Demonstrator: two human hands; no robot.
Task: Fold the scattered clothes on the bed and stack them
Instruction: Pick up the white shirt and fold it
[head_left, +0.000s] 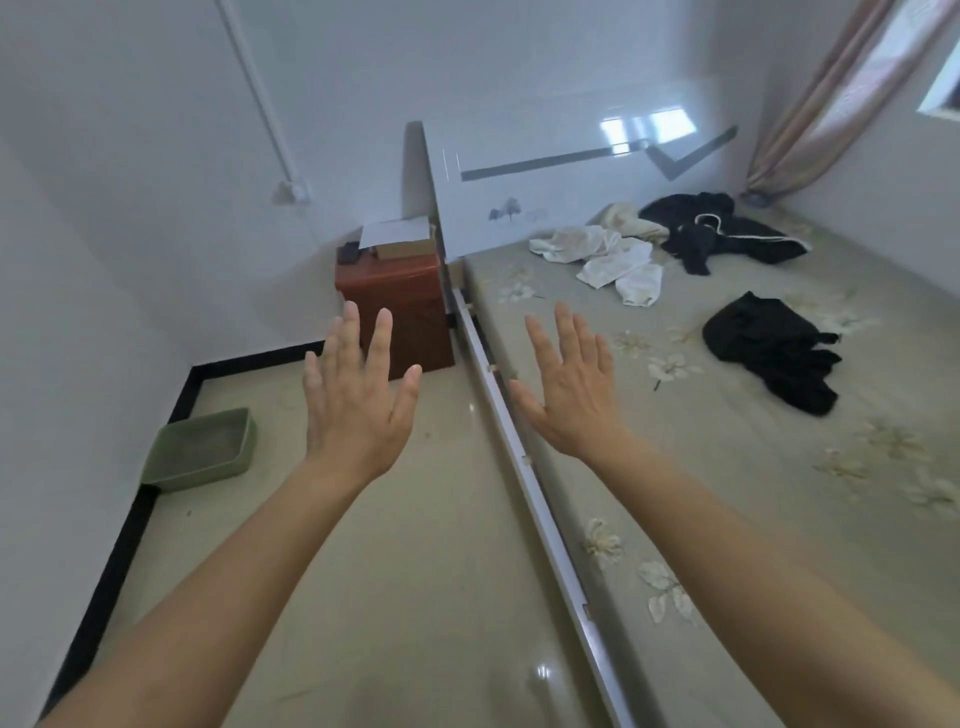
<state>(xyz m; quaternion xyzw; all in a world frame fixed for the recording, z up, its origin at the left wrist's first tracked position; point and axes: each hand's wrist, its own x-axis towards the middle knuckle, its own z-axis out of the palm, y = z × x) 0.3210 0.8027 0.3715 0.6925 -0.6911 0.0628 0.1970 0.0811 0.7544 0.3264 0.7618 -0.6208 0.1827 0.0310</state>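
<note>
Clothes (608, 260) lay crumpled on the bed (727, 493), white ones beside a black top (722, 231), another black garment (774, 353) nearer. Soft and light, I judged; best pinched at hems. My left hand (358, 400) and right hand (571, 395) hovered, each grip spread apart, empty.

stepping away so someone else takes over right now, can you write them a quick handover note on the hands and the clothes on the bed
Left hand: open, fingers spread, holds nothing, held out over the floor beside the bed.
Right hand: open, holds nothing, over the bed's near edge.
Clothes: the white clothes and the black garment with a white cord lie crumpled near the headboard; the second black garment lies apart, nearer mid-bed.
Done: nothing folded, no stack.
Left: fold each piece and stack them.
</note>
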